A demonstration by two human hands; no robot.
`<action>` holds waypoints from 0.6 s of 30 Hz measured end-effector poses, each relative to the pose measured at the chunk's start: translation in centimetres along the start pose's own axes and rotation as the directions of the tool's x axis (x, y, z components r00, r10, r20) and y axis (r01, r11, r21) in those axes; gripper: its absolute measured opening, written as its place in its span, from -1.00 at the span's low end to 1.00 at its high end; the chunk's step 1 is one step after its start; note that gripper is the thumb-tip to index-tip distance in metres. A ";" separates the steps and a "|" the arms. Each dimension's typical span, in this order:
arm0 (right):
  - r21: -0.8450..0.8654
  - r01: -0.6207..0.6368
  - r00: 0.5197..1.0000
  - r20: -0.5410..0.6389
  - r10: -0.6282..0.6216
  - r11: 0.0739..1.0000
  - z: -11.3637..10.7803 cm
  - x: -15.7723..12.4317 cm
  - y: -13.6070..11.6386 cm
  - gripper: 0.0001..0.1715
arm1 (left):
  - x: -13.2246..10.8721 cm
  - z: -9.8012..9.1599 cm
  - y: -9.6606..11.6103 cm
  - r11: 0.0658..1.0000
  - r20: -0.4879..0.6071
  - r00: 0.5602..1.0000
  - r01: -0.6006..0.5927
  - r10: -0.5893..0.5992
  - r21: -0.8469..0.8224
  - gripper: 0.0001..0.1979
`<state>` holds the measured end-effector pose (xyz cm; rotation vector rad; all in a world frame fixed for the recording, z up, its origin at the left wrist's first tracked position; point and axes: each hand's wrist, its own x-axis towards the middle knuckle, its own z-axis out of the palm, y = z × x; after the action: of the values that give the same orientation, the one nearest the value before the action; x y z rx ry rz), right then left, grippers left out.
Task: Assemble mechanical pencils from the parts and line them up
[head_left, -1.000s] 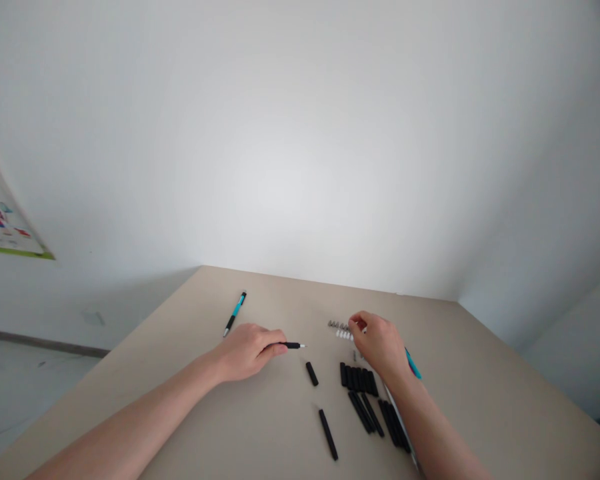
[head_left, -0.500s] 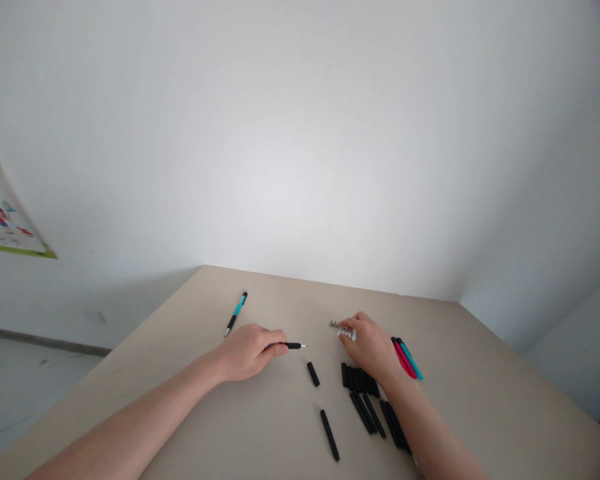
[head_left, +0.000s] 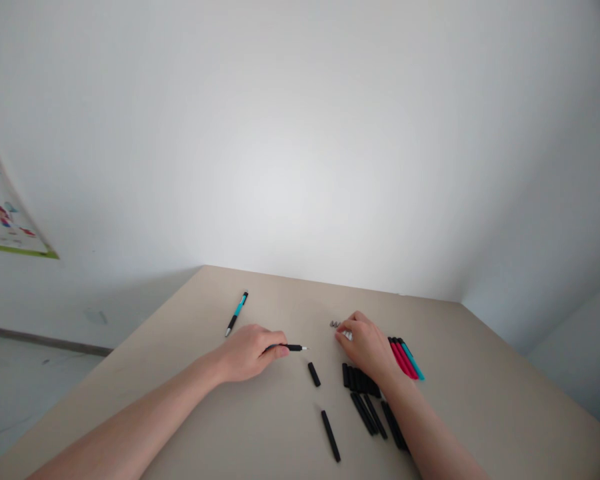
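Note:
My left hand (head_left: 254, 352) is closed around a slim black pen barrel (head_left: 294, 347). A thin pale refill tip sticks out of its right end, and the rest is hidden in the fist. Over the small parts at centre right, my right hand (head_left: 367, 343) has its thumb and fingertips pinched together. Small white pieces (head_left: 348, 335) show at these fingertips; what exactly is gripped is hidden. Tiny silvery metal pieces (head_left: 335, 325) lie just left of the fingers. Between the hands, nearer to me, lies a short black tube (head_left: 314, 375), with a longer black tube (head_left: 331, 436) below it.
Under my right forearm sit a row of short black tubes (head_left: 359, 380) and longer black tubes (head_left: 364, 415). Red and blue barrels (head_left: 408, 359) lie right of that hand. A blue-and-black pen (head_left: 237, 313) rests at the back left. Walls border the beige table (head_left: 280, 283).
My right hand has shifted slightly left, its fingertips now covering more of the small white and metal pieces. My left hand and the pen barrel stay in place.

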<state>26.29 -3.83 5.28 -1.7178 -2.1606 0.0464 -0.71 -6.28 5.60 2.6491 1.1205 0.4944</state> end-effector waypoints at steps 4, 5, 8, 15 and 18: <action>0.012 0.122 0.985 -0.128 -0.120 0.992 0.2 0.2 -0.2 -0.81 | 0.0 0.0 -0.1 1.000 0.000 1.000 -0.004 0.004 0.012 -0.66; 0.005 0.164 0.976 -0.144 -0.162 0.986 0.4 0.2 -0.2 -0.79 | 0.0 0.1 -0.1 1.000 -0.001 1.000 -0.003 0.004 0.012 -0.67; 0.000 0.246 0.962 -0.119 -0.244 0.969 1.0 0.5 -0.2 -0.73 | 0.0 0.1 -0.2 1.000 -0.010 1.000 -0.003 0.003 0.012 -0.67; 0.056 0.256 0.965 -0.064 -0.253 0.965 1.6 1.1 0.2 -0.69 | 0.0 0.1 -0.1 1.000 -0.018 1.000 -0.011 0.011 0.004 -0.65; 0.058 0.247 0.968 -0.062 -0.243 0.967 1.5 1.1 0.2 -0.69 | 0.0 0.1 -0.1 1.000 -0.027 1.000 -0.014 0.014 -0.005 -0.64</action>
<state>25.78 -2.44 4.19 -1.3889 -2.2872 0.0038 -0.74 -6.24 5.49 2.6552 1.1079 0.5371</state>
